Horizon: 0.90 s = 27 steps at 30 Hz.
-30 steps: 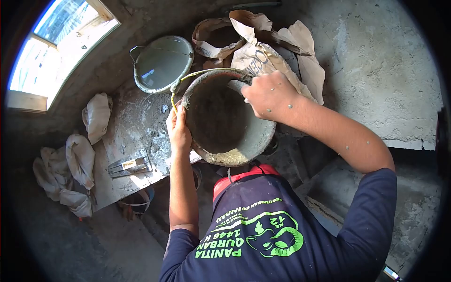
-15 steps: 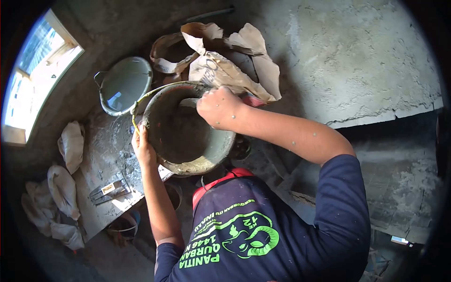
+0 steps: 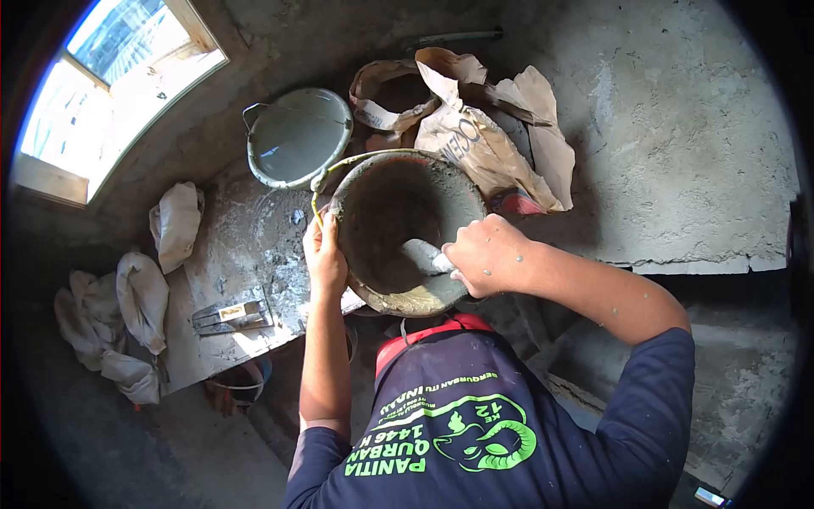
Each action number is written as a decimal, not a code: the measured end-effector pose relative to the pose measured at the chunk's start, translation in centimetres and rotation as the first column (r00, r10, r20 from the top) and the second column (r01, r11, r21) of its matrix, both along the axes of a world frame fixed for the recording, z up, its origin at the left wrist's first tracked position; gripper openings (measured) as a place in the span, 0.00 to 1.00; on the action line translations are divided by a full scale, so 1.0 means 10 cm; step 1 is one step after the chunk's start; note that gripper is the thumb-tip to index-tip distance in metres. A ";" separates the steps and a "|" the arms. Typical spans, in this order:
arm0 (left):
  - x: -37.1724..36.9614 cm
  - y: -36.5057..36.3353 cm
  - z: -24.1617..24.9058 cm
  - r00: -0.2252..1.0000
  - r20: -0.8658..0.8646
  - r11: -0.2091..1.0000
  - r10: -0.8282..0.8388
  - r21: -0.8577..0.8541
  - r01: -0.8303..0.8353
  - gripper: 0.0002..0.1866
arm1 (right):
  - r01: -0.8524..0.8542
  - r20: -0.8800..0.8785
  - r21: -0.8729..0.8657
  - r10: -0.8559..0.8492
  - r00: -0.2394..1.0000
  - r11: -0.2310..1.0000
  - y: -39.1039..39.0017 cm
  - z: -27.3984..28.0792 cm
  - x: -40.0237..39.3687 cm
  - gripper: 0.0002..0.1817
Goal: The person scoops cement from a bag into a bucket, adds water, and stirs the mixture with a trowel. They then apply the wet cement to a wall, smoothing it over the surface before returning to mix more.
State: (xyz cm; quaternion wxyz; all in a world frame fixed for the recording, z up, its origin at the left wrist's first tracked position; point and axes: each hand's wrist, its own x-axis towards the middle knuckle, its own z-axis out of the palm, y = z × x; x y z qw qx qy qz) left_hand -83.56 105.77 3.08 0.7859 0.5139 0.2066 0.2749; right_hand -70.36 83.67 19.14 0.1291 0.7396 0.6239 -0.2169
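Note:
A mortar-smeared bucket [image 3: 414, 303] tilts with its mouth toward me. Its yellow-wrapped handle [image 3: 319, 182] lies along the upper left rim. My left hand [image 3: 326, 254] grips the left side of the rim, fingers closed on it. Inside the mouth, near the lower right wall, is a small trowel [image 3: 420, 254] with a pale grey, coated blade. My right hand [image 3: 485, 254] is closed around its handle, with specks of mortar on the wrist. Dark grey residue coats the bucket's inner wall; the bottom is in shadow.
A second bucket [image 3: 301, 140] holding greyish water stands at the upper left. Torn paper cement sacks [image 3: 492, 144] lie behind the bucket. A float [image 3: 233, 316] rests on the mortar-stained board [image 3: 191, 348], beside pale cloth sacks [image 3: 142, 301]. A rough concrete slab [image 3: 678, 170] extends right.
My right hand has moved from the bucket's upper right rim down to its lower right, bringing the trowel blade into sight. My left hand keeps its grip. The view has shifted left.

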 end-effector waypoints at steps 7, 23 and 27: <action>0.02 0.00 -0.04 0.998 -0.055 0.998 0.022 0.060 -0.019 0.18 | 0.298 -0.024 0.015 -0.298 0.954 0.954 0.13 -0.27 0.02 0.16; 0.05 -0.11 0.08 1.000 -0.013 0.999 0.026 0.036 -0.026 0.17 | -0.067 0.369 0.190 -0.008 0.929 0.980 0.03 -0.28 0.07 0.05; 0.08 -0.11 0.09 0.999 -0.021 0.998 0.035 0.044 -0.034 0.17 | 0.084 0.166 0.101 -0.100 0.981 0.991 0.00 -0.13 -0.09 0.05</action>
